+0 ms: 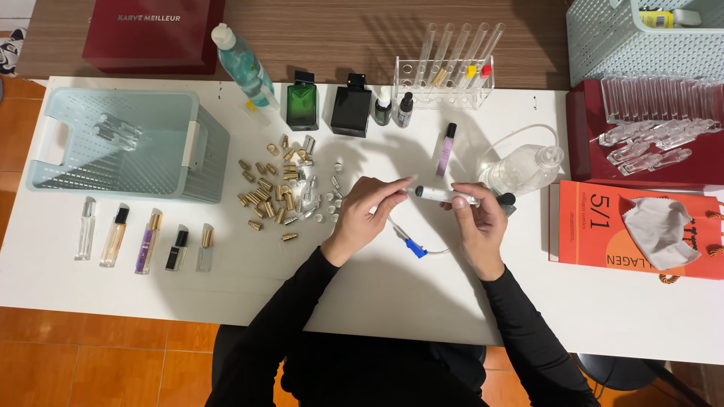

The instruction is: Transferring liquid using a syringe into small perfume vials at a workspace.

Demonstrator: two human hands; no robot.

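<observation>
Two hands meet over the middle of the white worktop (pixel 422 301), both in black sleeves. Left hand (pixel 367 213) has fingers curled, pinching the left end of a small clear plastic syringe with white plunger (pixel 446 196), held roughly level just above the worktop. Right hand (pixel 480 220) is closed around the syringe's right end, thumb on top. Thin clear tube with a blue connector (pixel 414 247) lies on the worktop just below and between the hands; can't tell if it joins the syringe.

Left of the hands: scatter of small gold and silver sprayer caps (pixel 275 194). Further left a pale blue slatted plastic basket (pixel 192 143), a clear vial or two inside. Below the basket a row of five slim glass spray bottles (pixel 143 241) lying flat, well apart from the hands.

Behind the hands: square green glass perfume bottle (pixel 302 105), square black perfume bottle (pixel 351 108), two small dropper bottles (pixel 394 108), clear rack of test tubes (pixel 445 75), slim purple vial (pixel 446 149) lying flat. Clear squeeze bottle with bent tube (pixel 522 167) just beside the right hand. Far right: orange paper bag (pixel 596 234) with a crumpled white cloth (pixel 660 230) on it, red box (pixel 584 136) carrying clear vials.
</observation>
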